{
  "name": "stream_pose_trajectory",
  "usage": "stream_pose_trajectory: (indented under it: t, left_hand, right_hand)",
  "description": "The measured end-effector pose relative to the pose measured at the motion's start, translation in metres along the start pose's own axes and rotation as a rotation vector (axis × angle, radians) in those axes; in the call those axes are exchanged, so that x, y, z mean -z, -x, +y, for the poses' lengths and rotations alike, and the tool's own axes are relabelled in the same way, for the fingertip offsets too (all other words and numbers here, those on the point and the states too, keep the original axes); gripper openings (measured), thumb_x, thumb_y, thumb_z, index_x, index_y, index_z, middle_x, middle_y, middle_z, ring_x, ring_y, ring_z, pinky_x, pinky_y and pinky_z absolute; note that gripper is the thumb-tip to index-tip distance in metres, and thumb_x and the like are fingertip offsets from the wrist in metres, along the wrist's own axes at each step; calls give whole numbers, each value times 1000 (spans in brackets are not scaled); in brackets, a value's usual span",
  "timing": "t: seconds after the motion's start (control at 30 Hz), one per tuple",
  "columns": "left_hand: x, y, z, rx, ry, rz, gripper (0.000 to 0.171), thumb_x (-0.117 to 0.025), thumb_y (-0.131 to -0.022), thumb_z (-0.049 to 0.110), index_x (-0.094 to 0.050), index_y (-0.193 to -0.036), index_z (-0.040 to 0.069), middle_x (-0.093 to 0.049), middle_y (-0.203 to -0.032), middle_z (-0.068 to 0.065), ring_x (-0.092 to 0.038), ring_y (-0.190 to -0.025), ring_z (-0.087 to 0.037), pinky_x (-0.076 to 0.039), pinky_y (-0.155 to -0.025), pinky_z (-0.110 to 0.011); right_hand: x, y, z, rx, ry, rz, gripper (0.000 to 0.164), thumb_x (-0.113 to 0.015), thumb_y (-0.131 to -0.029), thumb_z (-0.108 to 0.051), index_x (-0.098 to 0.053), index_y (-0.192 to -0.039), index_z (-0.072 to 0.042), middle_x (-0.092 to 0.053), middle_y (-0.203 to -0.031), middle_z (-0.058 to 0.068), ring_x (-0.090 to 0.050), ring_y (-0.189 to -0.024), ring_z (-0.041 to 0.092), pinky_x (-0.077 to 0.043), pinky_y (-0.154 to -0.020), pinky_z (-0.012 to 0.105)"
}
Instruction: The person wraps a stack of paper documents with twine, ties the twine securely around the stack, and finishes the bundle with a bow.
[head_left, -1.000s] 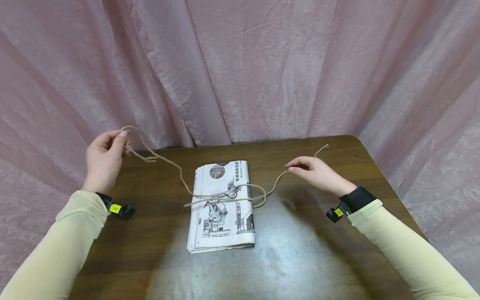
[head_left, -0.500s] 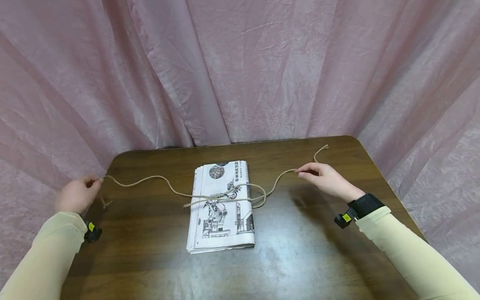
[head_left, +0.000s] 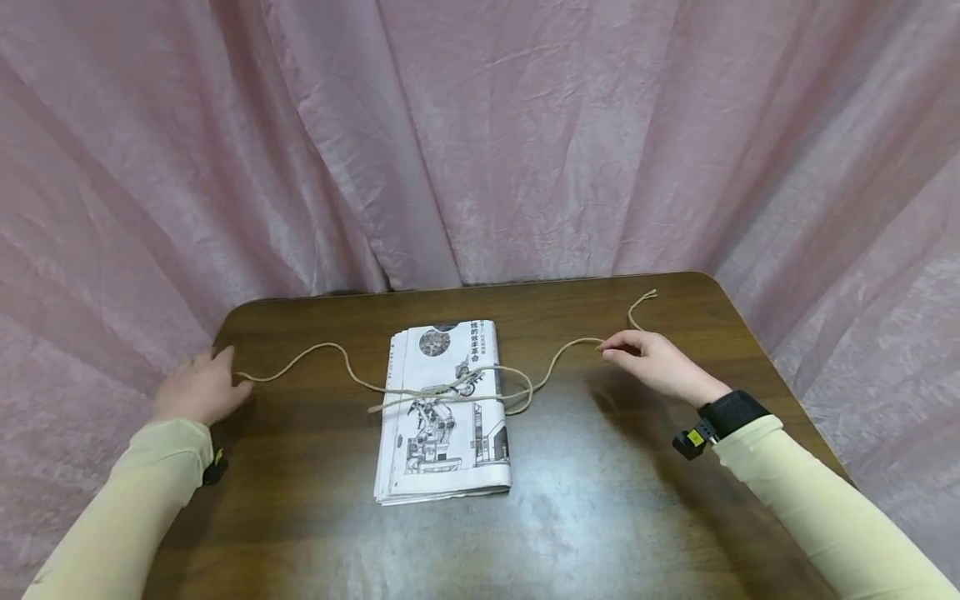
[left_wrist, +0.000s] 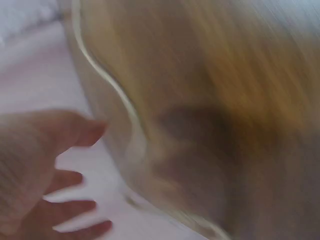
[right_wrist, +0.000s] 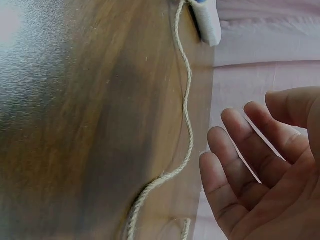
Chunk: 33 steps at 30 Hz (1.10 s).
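A folded newspaper bundle (head_left: 453,450) lies on the table, with a thin twine rope (head_left: 468,399) across its upper half. The rope makes a loop beyond the bundle's right edge, and its strands run out to both sides. My left hand (head_left: 198,387) is over the table's left edge, fingers spread and holding nothing; the left wrist view is blurred, but the rope (left_wrist: 122,97) shows apart from the fingers. My right hand (head_left: 652,362) hovers by the right strand. In the right wrist view its fingers (right_wrist: 245,135) are loosely bent and hold nothing, clear of the rope (right_wrist: 187,110).
The brown wooden table (head_left: 600,508) has rounded far corners. Pink curtains (head_left: 540,142) hang behind it and on both sides. A frayed rope end (head_left: 647,296) lies near the far right, beyond the right hand.
The left hand has carried its rope strand left and down and let it go, then moved slightly right. The right hand has drawn a little to the right. The bundle stays put.
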<state>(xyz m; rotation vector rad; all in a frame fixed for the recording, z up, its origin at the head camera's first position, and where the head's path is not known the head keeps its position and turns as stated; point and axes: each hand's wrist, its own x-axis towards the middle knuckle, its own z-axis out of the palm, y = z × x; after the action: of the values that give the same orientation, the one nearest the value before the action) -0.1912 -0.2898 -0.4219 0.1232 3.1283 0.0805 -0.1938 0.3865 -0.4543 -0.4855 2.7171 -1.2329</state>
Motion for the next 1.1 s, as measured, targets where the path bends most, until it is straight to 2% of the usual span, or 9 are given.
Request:
stream_pose_trajectory:
  t: [0.07, 0.13, 0.2, 0.33, 0.5, 0.6, 0.73, 0.93, 1.1]
  left_hand:
    - [5, -6, 33, -96, 29, 110, 54, -65, -97, 27, -54, -139, -7, -54, -132, -35, -50, -116, -59, -40, -93, -71]
    - [7, -11, 69, -206, 76, 199, 38, -66, -97, 20, -66, -130, 2, -65, -125, -24, -58, -112, -49, -45, -91, -64]
    - [8, -16, 107, -296, 123, 223, 25, -68, -97, 18, -74, -119, 8, -72, -115, -14, -65, -105, -38, -49, -88, -56]
    - [-1, -24, 173, -415, 207, 140, 16, -72, -95, 20, -79, -110, 16, -74, -102, 2, -67, -94, -20, -53, -83, -44]
    - [-24, -34, 228, -444, 298, -15, 14, -73, -95, 26, -80, -105, 19, -72, -95, 9, -65, -88, -11, -52, -82, -39]
    - [-37, -38, 246, -419, 321, -81, 13, -74, -94, 31, -79, -101, 22, -70, -92, 11, -63, -86, -9, -51, -81, -37]
    - [-49, -42, 256, -380, 339, -131, 11, -77, -90, 32, -74, -93, 22, -64, -84, 10, -58, -79, -10, -49, -77, -34]
    - [-56, -42, 256, -411, 309, -114, 6, -76, -91, 21, -71, -88, 18, -62, -82, 7, -56, -78, -12, -48, -76, -35]
    - [-47, -40, 245, -378, 349, -90, 5, -70, -97, 23, -71, -96, 18, -66, -89, 6, -59, -82, -13, -50, -81, -38]
  right_hand:
    - [-2, -4, -3, 21, 25, 11, 23, -61, -105, -29, -72, -121, -15, -70, -118, 6, -62, -105, 21, -49, -88, 42]
    - [-6, -10, -8, 47, 56, 25, 20, -63, -104, -27, -73, -119, -16, -71, -116, 4, -63, -102, 20, -50, -86, 42]
    - [-13, -18, -16, 79, 81, 28, 17, -64, -103, -23, -74, -116, -16, -72, -113, 2, -63, -99, 19, -50, -84, 41]
    - [-33, -32, -29, 163, 145, -3, 15, -65, -100, -11, -76, -111, -10, -73, -107, 3, -64, -94, 16, -51, -83, 40]
    - [-59, -47, -36, 242, 263, -61, 17, -66, -94, -1, -77, -105, -6, -73, -99, 3, -66, -92, 17, -53, -84, 40]
    - [-70, -51, -35, 262, 296, -94, 18, -68, -89, 2, -77, -101, -6, -71, -97, 2, -66, -91, 19, -53, -83, 39]
    - [-81, -53, -32, 266, 308, -130, 12, -74, -86, -2, -75, -95, -9, -66, -95, 1, -62, -88, 18, -51, -81, 38]
    - [-88, -53, -27, 249, 321, -122, 10, -80, -88, -14, -70, -88, -16, -59, -93, -1, -58, -84, 16, -49, -79, 36]
    - [-81, -53, -30, 249, 298, -77, 7, -76, -92, -14, -69, -91, -16, -63, -88, -6, -59, -80, 13, -49, -74, 35]
